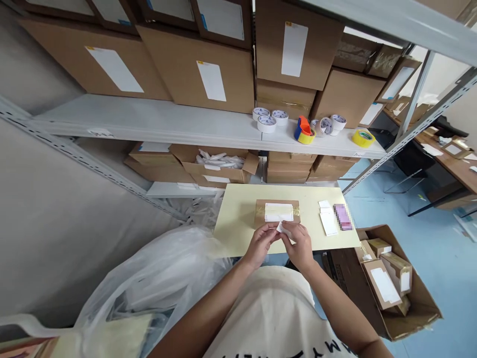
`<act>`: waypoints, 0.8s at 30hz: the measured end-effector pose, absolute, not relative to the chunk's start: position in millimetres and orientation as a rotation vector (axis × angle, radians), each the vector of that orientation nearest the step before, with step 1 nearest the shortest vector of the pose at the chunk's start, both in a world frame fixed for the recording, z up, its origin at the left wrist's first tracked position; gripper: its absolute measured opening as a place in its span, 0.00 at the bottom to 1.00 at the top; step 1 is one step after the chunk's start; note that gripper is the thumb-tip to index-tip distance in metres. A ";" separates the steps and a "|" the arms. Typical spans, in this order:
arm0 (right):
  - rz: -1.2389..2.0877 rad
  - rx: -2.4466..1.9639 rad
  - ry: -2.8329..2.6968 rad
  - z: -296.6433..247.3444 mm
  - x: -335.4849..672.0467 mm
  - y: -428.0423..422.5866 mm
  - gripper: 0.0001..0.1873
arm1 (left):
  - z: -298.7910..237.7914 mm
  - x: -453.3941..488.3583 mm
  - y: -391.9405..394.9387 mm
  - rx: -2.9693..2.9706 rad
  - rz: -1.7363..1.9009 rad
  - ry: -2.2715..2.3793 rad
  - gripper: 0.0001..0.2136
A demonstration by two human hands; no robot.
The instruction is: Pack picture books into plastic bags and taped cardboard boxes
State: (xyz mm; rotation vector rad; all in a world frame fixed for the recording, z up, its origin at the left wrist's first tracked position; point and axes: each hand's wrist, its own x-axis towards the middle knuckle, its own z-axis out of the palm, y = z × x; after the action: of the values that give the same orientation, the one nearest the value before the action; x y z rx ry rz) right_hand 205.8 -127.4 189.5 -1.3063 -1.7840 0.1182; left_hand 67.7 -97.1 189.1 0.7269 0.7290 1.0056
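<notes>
My left hand and my right hand meet above the near edge of a small table. Between their fingertips is a small white label, pinched by both hands. Just beyond them a small brown cardboard box lies on the pale yellow tabletop. A larger white label and clear tape cover part of the box's top. To the right on the table lie white paper slips and a blurred purple item.
Shelving stands behind the table, stacked with cartons and holding tape rolls and a tape dispenser. An open carton of small boxes sits on the floor at right. Clear plastic bags bulge at left.
</notes>
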 end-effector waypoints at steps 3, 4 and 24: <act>0.121 -1.308 -1.749 193.5 204.7 -130.7 0.09 | 189.8 65.5 -100.9 0.642 0.995 0.683 0.16; 0.120 -1.313 -1.741 194.5 204.4 -131.8 0.09 | 189.9 65.3 -101.6 0.633 0.991 0.678 0.16; 0.141 -1.347 -1.735 200.3 199.5 -144.2 0.06 | 193.1 51.6 -105.3 0.973 0.923 0.816 0.19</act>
State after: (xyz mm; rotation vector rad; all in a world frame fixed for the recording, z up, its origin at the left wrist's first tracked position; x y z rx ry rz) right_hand 199.5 -144.2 200.3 -1.3473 -1.7353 0.1408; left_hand 51.6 -105.3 193.1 0.9725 0.8156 0.9235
